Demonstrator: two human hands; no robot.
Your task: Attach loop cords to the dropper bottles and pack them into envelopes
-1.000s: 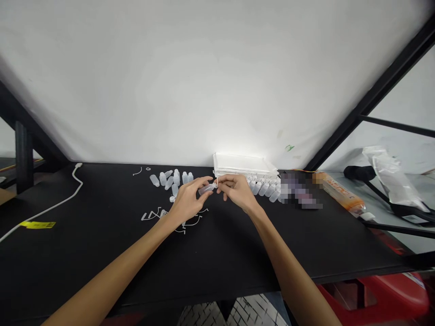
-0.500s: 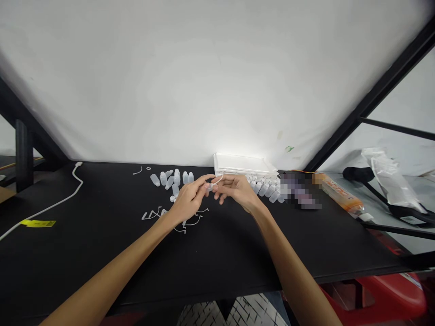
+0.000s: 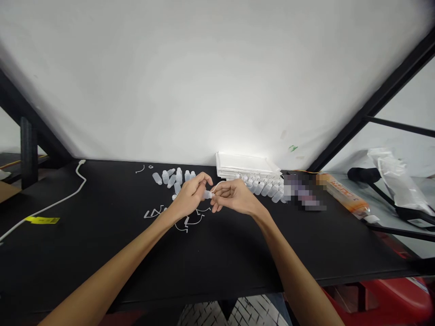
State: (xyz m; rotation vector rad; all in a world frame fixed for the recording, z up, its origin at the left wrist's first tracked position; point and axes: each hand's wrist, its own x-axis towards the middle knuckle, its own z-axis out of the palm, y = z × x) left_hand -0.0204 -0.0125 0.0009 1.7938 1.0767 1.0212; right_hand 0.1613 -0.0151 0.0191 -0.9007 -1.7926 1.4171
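"Fingers of the left hand point(image 3: 188, 195) are closed on a small translucent bottle point(image 3: 207, 194), which we find between the two hands, above the bench point(image 3: 238, 258). And the right?"

"Right hand point(image 3: 234, 194): thumb and fingers pinched together at the bottle's neck, gripping, it appears, a thin white strip point(image 3: 218, 183) that arches over them. We cannot tell whether it is seated."

"Progress?"

"Partial, in our judgement. We note a row of bottles point(image 3: 268, 188) lined up at the right before a white stack point(image 3: 248, 163), apparently done. Loose bottles point(image 3: 157, 178) and scattered strips point(image 3: 186, 221) lie at the left, seemingly awaiting handling."

"Changes against the earlier frame?"

"One second ago we saw more of the bottle's body, and the left forefinger lay straighter; now it is raised and bent. Both bottle groups we record as unaltered."
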